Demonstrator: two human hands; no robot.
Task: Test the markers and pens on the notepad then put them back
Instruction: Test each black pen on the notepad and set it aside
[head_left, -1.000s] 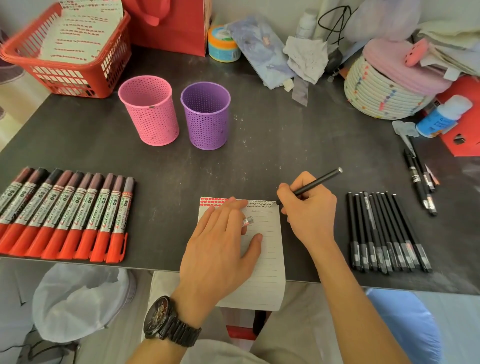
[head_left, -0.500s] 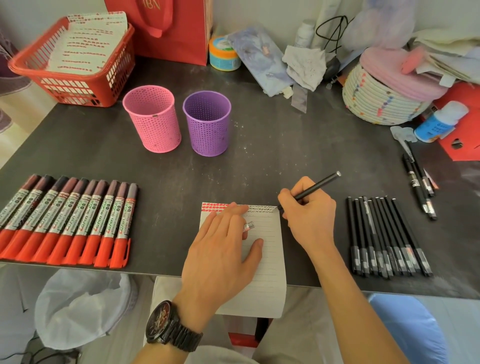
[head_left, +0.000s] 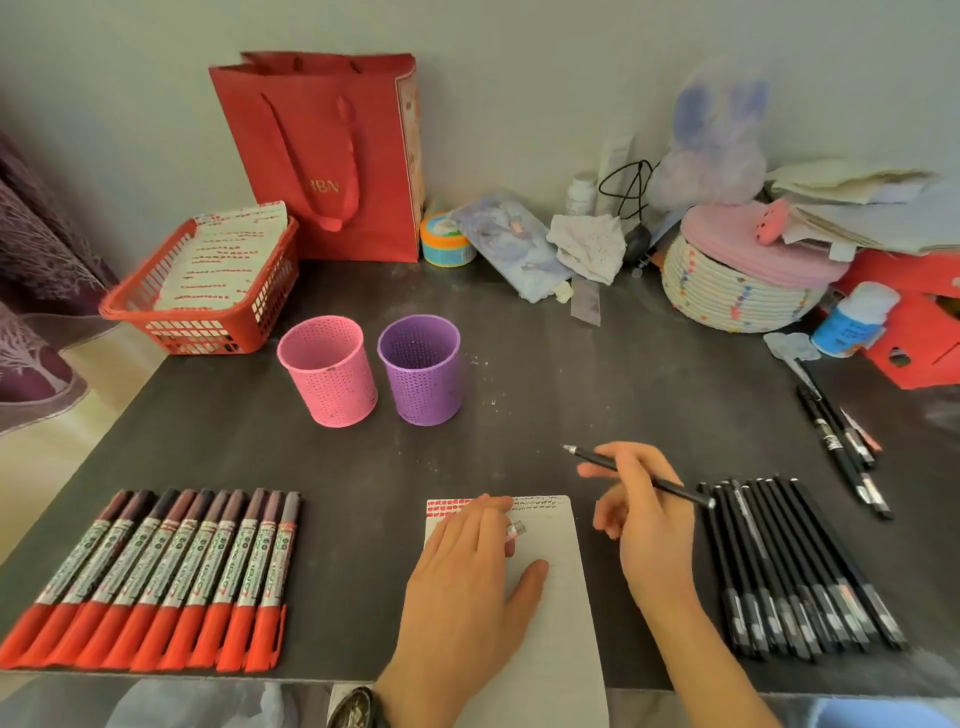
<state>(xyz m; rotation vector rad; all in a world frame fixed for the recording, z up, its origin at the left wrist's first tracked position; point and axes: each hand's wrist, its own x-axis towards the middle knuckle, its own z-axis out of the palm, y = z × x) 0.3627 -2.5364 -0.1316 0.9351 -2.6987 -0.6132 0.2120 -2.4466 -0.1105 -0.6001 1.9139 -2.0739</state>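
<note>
A lined notepad (head_left: 558, 566) lies at the table's front edge, with red and black test marks along its top. My left hand (head_left: 467, 587) rests flat on it, a small pen cap between its fingers. My right hand (head_left: 644, 525) holds an uncapped black pen (head_left: 597, 460) lifted just right of the pad, tip pointing up and left. Several red-capped markers (head_left: 156, 577) lie in a row at the left. Several black pens (head_left: 795, 566) lie in a row at the right. A pink cup (head_left: 328, 370) and a purple cup (head_left: 422, 368) stand behind the pad.
A red basket (head_left: 208, 291) with marked paper stands at the back left beside a red paper bag (head_left: 332, 156). A woven basket (head_left: 737, 291), a blue-white bottle (head_left: 852, 319) and clutter line the back right. A few more pens (head_left: 841, 447) lie at far right.
My right hand has lifted the pen off the pad's top edge and turned it, so its tip now points up and left. The head view has tilted upward. My left hand stays on the pad.
</note>
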